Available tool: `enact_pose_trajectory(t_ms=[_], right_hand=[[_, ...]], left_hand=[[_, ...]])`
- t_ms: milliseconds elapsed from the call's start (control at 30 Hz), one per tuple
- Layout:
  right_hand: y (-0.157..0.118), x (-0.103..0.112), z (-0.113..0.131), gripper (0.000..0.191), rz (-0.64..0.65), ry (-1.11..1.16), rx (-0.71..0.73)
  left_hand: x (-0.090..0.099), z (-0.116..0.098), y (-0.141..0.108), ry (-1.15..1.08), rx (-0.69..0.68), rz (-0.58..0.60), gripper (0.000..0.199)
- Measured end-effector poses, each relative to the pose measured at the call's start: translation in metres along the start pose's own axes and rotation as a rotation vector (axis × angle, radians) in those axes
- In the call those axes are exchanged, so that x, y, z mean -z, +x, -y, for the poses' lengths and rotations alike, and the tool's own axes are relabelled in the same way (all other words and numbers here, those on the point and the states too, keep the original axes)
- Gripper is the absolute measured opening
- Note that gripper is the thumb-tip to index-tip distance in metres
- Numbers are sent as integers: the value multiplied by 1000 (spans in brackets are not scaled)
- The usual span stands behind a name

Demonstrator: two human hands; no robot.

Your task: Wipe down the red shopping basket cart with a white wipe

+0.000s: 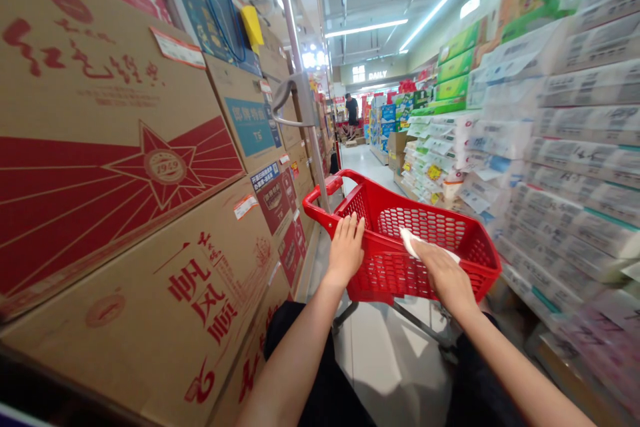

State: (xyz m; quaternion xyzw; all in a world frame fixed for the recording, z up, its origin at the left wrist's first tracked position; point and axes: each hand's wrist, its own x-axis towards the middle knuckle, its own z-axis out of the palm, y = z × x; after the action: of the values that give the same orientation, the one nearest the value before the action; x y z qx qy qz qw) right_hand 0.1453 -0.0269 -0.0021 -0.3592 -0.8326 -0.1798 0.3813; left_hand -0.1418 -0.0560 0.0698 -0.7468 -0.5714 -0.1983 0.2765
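A red plastic shopping cart (pixel 395 268) with a perforated basket stands in front of me, its side turned toward me. My left hand (pixel 347 245) lies on the rim near the handle (pixel 315 199), fingers stretched out flat over the edge. Under my right hand (pixel 444 272) is a white cloth (pixel 409 240), pressed against the cart's near rim toward its front end. Part of the cloth is hidden by the fingers.
Stacked cardboard cartons (pixel 165 267) line the left side, beside a metal pole (pixel 295 33) with a looped bracket. Packs of tissue paper (pixel 575 140) are piled high on the right. Farther down the aisle is a person (pixel 352 110) in dark clothes.
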Motion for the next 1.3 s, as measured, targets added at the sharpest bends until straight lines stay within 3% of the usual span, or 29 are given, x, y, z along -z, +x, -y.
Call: enact_pose_trajectory(t_ms=[133,233,600,700,900,1000,1167,1300], right_hand=[[-26,17,-20,64,-8,-35,-25],[-25,15,-19,63,-26,-77,-67],[81,-41,82,61,-34,80,-18],[77,-40,77,64,-36,121,17],[13,-3,27,69,5,78,21],[-2,10,15,69,11,27,-11],[31,-8,43,67,-1,-36,-37],[65,-29,73,66,-12,7,9]], left_hand=[[1,-5,-3,-24,17,-8,84],[0,-12,-5,-55,39,-24,84],[-1,-21,-2,-66,55,-39,95],[3,-17,-4,-48,41,-34,93],[5,-15,-10,-70,17,-38,96],[4,-23,-9,-88,50,-57,94],[1,-35,-5,-109,74,-68,94],[0,-30,-4,-83,46,-53,93]])
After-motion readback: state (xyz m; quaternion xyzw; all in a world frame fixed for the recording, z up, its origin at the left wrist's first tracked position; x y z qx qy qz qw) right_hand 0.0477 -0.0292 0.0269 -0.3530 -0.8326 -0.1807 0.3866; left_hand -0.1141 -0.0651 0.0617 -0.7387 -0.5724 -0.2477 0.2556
